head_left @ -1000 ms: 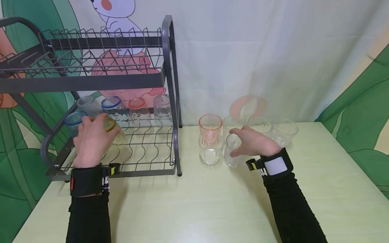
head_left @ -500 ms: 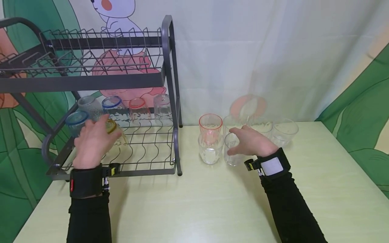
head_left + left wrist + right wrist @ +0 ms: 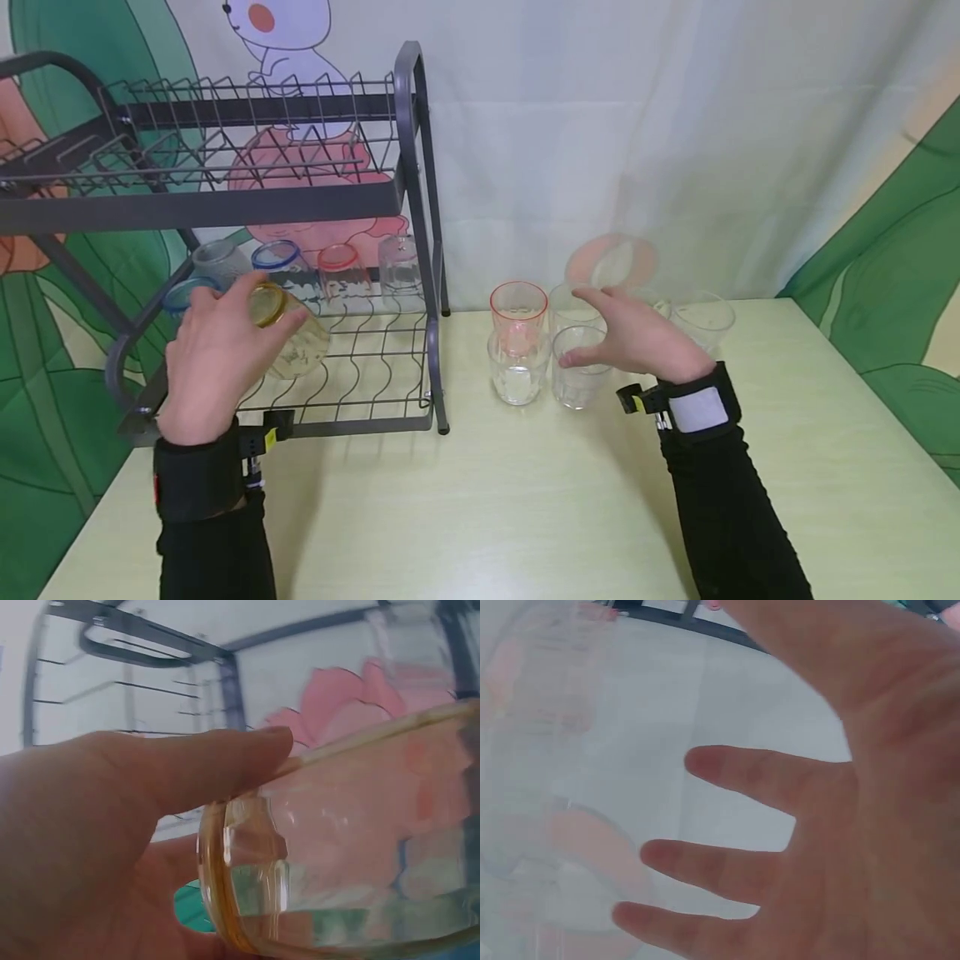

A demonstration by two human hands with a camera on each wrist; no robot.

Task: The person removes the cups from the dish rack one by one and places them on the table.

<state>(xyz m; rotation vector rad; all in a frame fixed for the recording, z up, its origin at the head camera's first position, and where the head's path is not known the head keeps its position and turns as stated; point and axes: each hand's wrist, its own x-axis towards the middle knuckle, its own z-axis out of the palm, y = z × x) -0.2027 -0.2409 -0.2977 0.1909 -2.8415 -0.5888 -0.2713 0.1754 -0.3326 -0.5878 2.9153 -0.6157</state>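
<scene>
In the head view, my left hand (image 3: pixel 213 362) holds a yellow-rimmed glass (image 3: pixel 303 346), tilted, over the left part of the rack's lower shelf. The left wrist view shows the thumb and fingers of that hand (image 3: pixel 97 817) at the rim end of the glass (image 3: pixel 345 847). On the right, my right hand (image 3: pixel 641 333) is spread beside and partly above an upright clear glass (image 3: pixel 579 382); whether it touches the glass I cannot tell. The right wrist view has the hand's (image 3: pixel 885 817) fingers apart and fairly straight.
Behind my left hand, blue-rimmed (image 3: pixel 288 275), red-rimmed (image 3: pixel 343 279) and clear glasses (image 3: pixel 400 271) stand on the two-tier metal rack (image 3: pixel 337 428). A red-rimmed glass (image 3: pixel 519 304) and several clear glasses (image 3: pixel 517 379) are on the table (image 3: pixel 465 517).
The yellow-rimmed glass has come up toward the camera in my left hand, its base swinging right. My right hand has shifted slightly right and up, its thumb and fingers farther apart.
</scene>
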